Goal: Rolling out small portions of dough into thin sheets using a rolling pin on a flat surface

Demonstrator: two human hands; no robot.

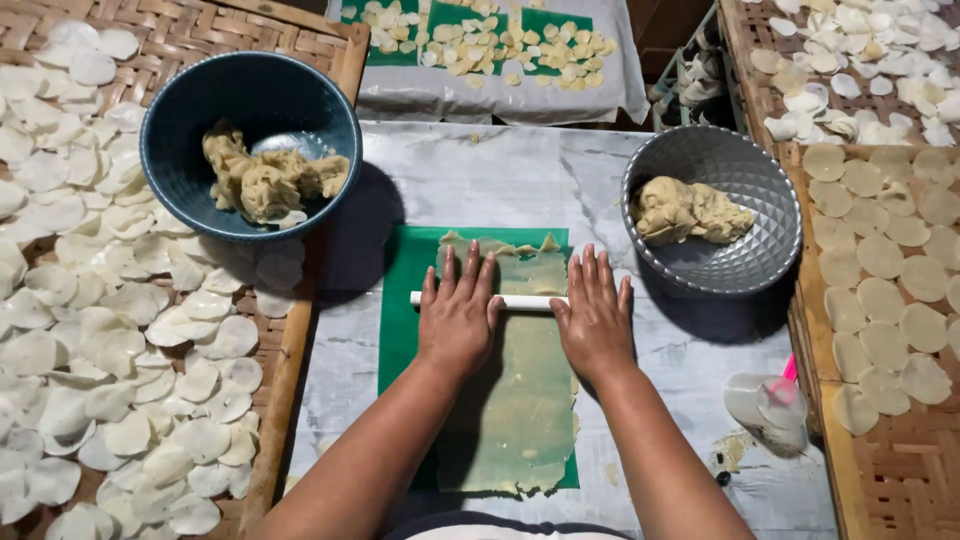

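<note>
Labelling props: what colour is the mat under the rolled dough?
Green. The mat shows best in the head view, under the pale dough sheet.

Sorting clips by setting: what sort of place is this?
Probably a small home workshop making crackers by hand. Both hands press a white rolling pin over a thin dough sheet, bowls hold dough lumps, and woven trays carry cut discs.

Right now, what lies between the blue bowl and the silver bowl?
In the head view, between the blue bowl and the silver bowl lies only a bare stretch of the grey table surface; nothing stands there.
</note>
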